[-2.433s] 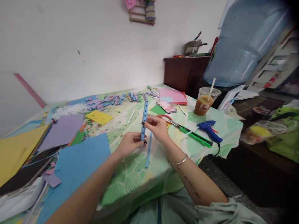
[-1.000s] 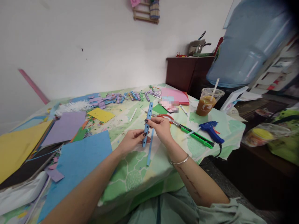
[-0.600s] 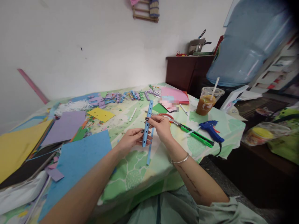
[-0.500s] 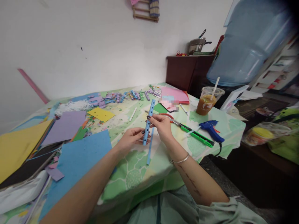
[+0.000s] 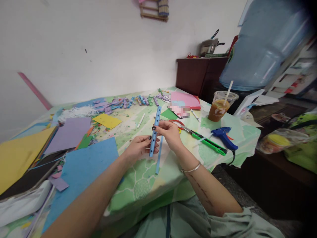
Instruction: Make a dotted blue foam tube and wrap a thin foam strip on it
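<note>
Blue punched strip (image 5: 154, 131) stands nearly upright above the near edge of the table (image 5: 146, 185), held between both hands. Left hand (image 5: 140, 148) grips its lower end with the fingers curled closed around it; right hand (image 5: 169, 133) pinches it at mid-height between thumb and fingertips. A second, plain blue strip (image 5: 158, 158) lies flat on the tablecloth just below the hands.

Surface — a green patterned cloth covers the table. A large blue sheet (image 5: 81, 175) lies at the near left edge, with purple (image 5: 69, 134) and yellow (image 5: 22, 155) sheets beyond it toward the left edge. Paper curls (image 5: 138, 100) line the far edge. A green utility knife (image 5: 208, 145), a blue glue gun (image 5: 223, 136) and an iced drink cup (image 5: 220, 107) occupy the right side.

Room — a white wall (image 5: 99, 43) backs the table; a dark cabinet (image 5: 198, 74) and a water bottle (image 5: 264, 46) stand at the right.
</note>
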### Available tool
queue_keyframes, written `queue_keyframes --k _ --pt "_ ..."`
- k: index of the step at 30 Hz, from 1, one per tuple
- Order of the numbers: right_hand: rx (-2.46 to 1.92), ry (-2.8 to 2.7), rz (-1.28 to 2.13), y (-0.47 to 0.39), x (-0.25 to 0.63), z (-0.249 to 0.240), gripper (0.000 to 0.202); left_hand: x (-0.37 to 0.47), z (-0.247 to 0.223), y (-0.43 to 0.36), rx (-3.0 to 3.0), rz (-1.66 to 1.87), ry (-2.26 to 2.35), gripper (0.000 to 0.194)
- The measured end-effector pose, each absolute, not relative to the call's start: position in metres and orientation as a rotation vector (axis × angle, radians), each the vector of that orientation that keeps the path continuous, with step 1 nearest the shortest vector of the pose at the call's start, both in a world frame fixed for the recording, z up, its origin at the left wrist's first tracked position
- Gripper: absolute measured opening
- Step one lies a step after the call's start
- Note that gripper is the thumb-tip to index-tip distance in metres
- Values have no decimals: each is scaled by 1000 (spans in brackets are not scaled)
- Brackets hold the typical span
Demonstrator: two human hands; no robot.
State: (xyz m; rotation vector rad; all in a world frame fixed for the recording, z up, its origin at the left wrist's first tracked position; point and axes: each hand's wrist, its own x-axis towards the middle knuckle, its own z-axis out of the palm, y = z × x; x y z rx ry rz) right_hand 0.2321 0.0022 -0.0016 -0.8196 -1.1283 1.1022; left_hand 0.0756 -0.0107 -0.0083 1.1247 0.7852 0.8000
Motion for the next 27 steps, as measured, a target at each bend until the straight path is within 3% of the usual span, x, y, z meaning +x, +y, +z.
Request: queue_keyframes --k 11,21,27 --pt "-812 -1281 1090 4 231 -5 33 76 -15 -7 990 886 768 18" --pt "-821 -1347 1042 6 232 -9 21 79 -14 -10 1100 901 779 32" --pt "-818 -1390 1015 6 231 -12 15 78 -14 -9 1176 919 847 29"
